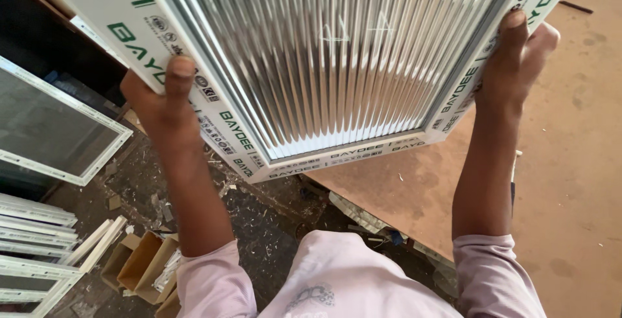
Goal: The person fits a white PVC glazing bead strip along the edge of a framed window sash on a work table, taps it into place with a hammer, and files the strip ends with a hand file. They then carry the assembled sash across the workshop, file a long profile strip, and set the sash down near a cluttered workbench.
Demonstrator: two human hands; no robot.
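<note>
Above brown board (570, 162), tilted ribbed-glass window frame (337, 65), left hand (165, 98), right hand (515, 59) gripping sides

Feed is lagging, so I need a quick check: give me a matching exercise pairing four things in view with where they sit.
Things:
1. left hand
2. right hand
3. cardboard boxes
4. brown board

Places:
A. on the floor, lower left
B. gripping the window frame's left side
C. flat below the frame, right side
D. gripping the frame's right side

Pairs: 1-B, 2-D, 3-A, 4-C
</note>
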